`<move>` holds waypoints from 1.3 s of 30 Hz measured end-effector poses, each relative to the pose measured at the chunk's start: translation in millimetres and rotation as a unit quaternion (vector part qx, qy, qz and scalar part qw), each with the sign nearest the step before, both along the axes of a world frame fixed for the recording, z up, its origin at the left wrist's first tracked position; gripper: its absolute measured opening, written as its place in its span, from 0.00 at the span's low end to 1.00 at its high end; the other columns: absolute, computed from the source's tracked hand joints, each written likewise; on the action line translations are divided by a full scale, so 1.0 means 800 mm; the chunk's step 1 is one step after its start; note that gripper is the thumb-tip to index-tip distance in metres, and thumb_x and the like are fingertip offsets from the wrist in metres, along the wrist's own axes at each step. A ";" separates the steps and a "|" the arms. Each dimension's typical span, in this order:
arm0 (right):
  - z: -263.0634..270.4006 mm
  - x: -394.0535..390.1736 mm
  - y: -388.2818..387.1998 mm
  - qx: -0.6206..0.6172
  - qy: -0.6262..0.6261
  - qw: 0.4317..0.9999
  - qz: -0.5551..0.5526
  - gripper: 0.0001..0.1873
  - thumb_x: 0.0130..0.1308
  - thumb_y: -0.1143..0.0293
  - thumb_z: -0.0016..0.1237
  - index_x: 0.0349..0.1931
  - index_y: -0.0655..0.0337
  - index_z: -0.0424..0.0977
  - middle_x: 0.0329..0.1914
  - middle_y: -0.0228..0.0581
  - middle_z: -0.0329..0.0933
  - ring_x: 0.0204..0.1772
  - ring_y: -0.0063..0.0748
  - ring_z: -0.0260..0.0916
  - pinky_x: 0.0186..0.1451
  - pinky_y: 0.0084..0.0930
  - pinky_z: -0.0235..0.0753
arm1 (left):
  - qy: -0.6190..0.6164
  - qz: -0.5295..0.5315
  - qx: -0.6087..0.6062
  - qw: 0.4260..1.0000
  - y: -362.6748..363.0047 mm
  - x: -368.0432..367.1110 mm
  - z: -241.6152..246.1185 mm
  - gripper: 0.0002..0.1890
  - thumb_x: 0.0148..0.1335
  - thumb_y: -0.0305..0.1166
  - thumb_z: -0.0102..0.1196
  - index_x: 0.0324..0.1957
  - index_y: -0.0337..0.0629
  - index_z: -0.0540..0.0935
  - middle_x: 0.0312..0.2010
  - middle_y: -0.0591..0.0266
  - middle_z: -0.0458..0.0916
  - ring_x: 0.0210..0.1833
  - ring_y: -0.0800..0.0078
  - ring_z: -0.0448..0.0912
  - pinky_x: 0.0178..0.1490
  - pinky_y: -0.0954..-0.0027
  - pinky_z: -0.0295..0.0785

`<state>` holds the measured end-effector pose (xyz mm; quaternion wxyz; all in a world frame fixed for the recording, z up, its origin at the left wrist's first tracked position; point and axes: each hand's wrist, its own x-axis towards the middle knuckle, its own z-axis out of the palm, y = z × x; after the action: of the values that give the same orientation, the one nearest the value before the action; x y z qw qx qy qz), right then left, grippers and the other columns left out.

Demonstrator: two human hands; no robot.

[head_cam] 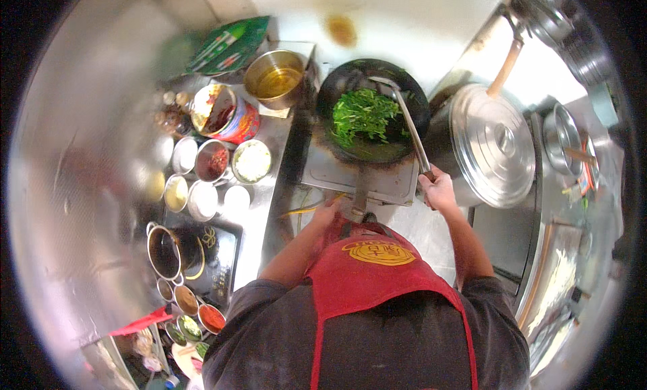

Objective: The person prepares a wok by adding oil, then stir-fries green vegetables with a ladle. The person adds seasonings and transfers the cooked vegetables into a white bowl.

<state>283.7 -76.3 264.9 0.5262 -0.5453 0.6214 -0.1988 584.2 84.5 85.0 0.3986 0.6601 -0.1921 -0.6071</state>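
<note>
A black wok [333,77] sits on the stove, holding a heap of chopped green leafy vegetable [366,114]. My right hand [438,190] grips the wooden end of a long metal wok ladle [412,125]. The ladle's head rests inside the wok, at the far side of the greens. Low in front of the red apron [364,284] is my left hand [327,212], just left of the wok's metal handle [360,190]. Its fingers are partly hidden, so I cannot tell whether it holds anything.
A large lidded stockpot [498,142] stands close on the right, with a wooden-handled tool [505,66] over its lid. At left are a metal pot of yellowish liquid [275,79], a large red tin [245,122], seasoning bowls [251,161] and a dark-filled pot [164,253].
</note>
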 end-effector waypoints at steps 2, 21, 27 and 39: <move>-0.051 0.011 -0.006 -0.025 0.003 1.000 0.017 0.15 0.69 0.67 0.51 0.52 0.62 0.72 0.14 0.30 0.67 0.12 0.24 0.63 0.13 0.27 0.61 | -0.181 -0.065 0.058 0.980 0.052 0.046 -0.049 0.18 0.68 0.48 0.54 0.36 0.44 0.86 0.27 0.63 0.83 0.31 0.68 0.83 0.31 0.65 0.76; -0.133 -0.009 -0.082 0.010 0.114 0.949 0.293 0.23 0.71 0.64 0.50 0.59 0.72 0.65 0.26 0.43 0.72 0.23 0.36 0.70 0.24 0.39 0.67 | -0.122 0.438 0.298 0.839 0.344 -0.124 -0.007 0.21 0.57 0.47 0.58 0.34 0.35 0.86 0.27 0.53 0.85 0.31 0.61 0.85 0.36 0.61 0.79; -0.123 -0.002 -0.099 -0.105 0.191 0.868 0.446 0.26 0.72 0.59 0.47 0.55 0.78 0.67 0.39 0.56 0.75 0.41 0.52 0.72 0.41 0.51 0.67 | -0.201 0.437 0.325 0.814 0.392 -0.325 0.003 0.18 0.56 0.43 0.57 0.30 0.34 0.86 0.27 0.44 0.85 0.33 0.55 0.85 0.44 0.59 0.78; -0.035 0.081 0.116 -0.197 -0.162 0.691 0.676 0.16 0.73 0.71 0.42 0.28 0.73 0.75 0.37 0.47 0.79 0.45 0.37 0.75 0.43 0.32 0.75 | -0.066 0.685 0.287 0.666 0.442 -0.557 0.018 0.15 0.59 0.38 0.57 0.26 0.34 0.82 0.22 0.55 0.83 0.23 0.65 0.83 0.31 0.62 0.78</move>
<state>348.3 16.5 237.1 0.4918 -0.8683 -0.0634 0.0077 138.6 438.0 99.7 0.4793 0.7257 0.4724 -0.1431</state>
